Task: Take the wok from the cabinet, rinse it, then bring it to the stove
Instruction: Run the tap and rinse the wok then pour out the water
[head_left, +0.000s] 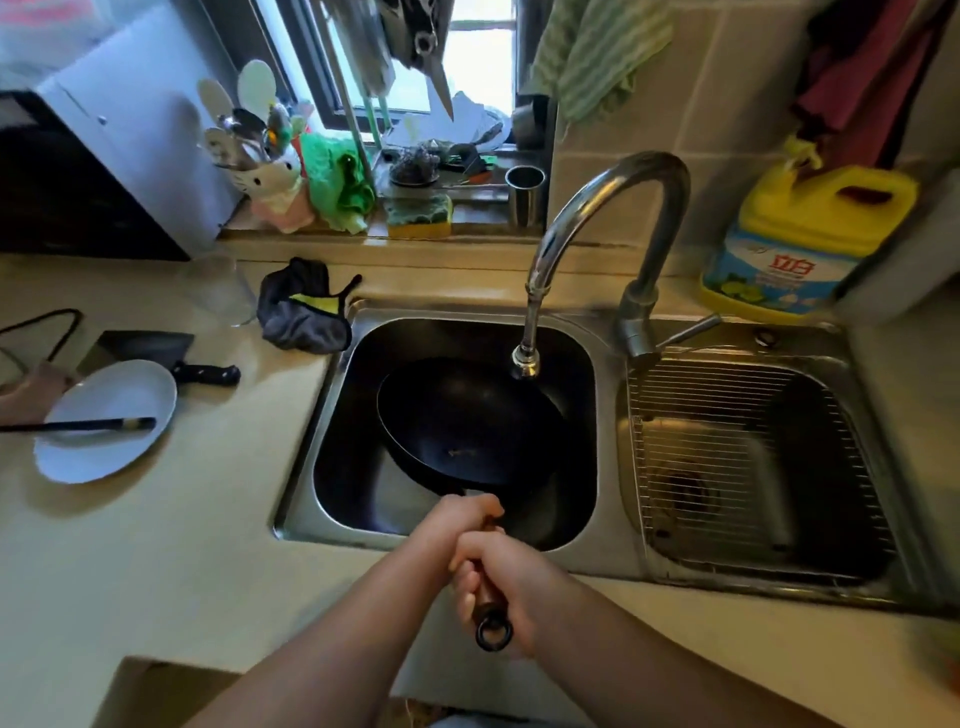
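Observation:
A black wok (467, 421) hangs tilted inside the left sink basin (332, 415), its bowl under the faucet spout (525, 364). No water runs from the spout. Its wooden handle with a black ring at the end points toward me. My left hand (457, 519) grips the handle close to the bowl. My right hand (498, 577) grips it just behind, near the ring. The stove and the cabinet are out of view.
The chrome faucet (613, 208) arches over the divider between basins. The right basin holds a wire rack (748, 457). A white plate (104, 421) with chopsticks, a cleaver (156, 353) and a grey cloth (301, 312) lie on the left counter. A yellow detergent jug (800, 244) stands back right.

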